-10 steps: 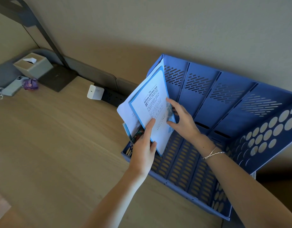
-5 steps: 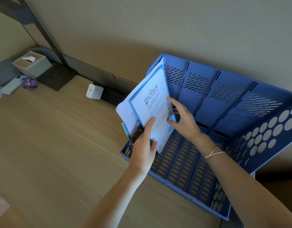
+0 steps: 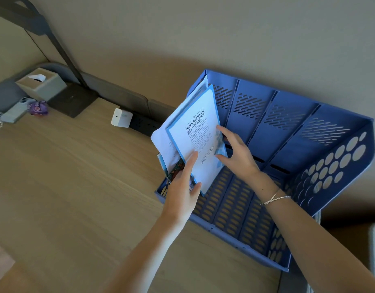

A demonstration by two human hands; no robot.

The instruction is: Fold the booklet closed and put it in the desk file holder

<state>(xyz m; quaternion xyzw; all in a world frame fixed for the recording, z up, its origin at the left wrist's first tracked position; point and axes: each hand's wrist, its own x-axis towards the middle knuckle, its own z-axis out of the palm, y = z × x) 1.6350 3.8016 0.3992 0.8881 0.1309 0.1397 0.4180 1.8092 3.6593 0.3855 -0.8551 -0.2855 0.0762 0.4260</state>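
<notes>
Booklet [image 3: 200, 134] tipped slightly more upright in file holder [image 3: 309, 132].

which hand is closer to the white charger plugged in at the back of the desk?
Left. The left hand sits at the booklet's lower left edge, on the white charger's side. The right hand is on the booklet's far side, inside the file holder.

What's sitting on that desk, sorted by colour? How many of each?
Blue: 2, the file holder and the booklet
White: 1, the charger plug
Beige: 1, the tissue box
Purple: 1, a small trinket
Grey: 1, the phone
Total: 6
</notes>
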